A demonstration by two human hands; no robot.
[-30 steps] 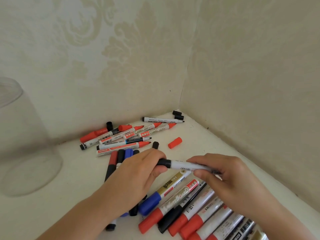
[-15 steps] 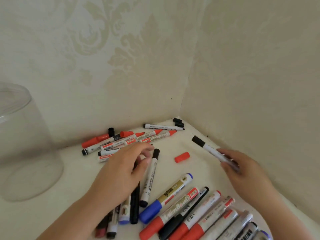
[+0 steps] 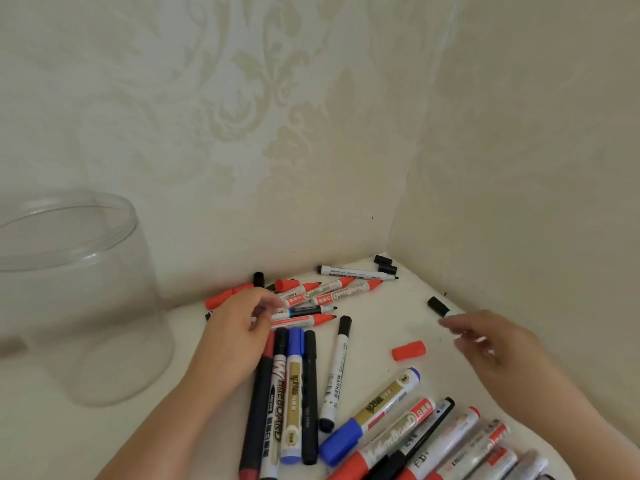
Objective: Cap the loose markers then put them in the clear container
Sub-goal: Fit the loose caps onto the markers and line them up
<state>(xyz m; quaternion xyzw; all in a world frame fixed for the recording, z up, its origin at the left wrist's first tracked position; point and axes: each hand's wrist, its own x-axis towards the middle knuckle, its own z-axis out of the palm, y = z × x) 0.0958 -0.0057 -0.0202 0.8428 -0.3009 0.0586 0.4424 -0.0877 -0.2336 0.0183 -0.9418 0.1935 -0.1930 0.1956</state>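
A pile of uncapped red and black markers [image 3: 341,292] lies by the back wall. My left hand [image 3: 239,330] reaches onto its left end, fingers loosely curled over the marker ends, gripping nothing that I can see. My right hand [image 3: 491,344] hovers near the right wall, its fingers spread and blurred. The black-capped white marker [image 3: 437,305] pokes out past its fingertips onto the table. A loose red cap [image 3: 408,350] lies between the hands. The clear container [image 3: 114,323] stands at the left, with nothing in it.
Capped markers lie in a bunch [image 3: 294,393] under my left wrist and in a row [image 3: 433,434] at the front right. A white marker with a black cap [image 3: 337,368] lies between them. Two black caps [image 3: 385,264] sit in the corner. Walls close the back and right.
My hands pressed a black cap onto a white marker, then parted. The right hand carried it toward the right wall and spread its fingers; the left hand moved to the uncapped pile.
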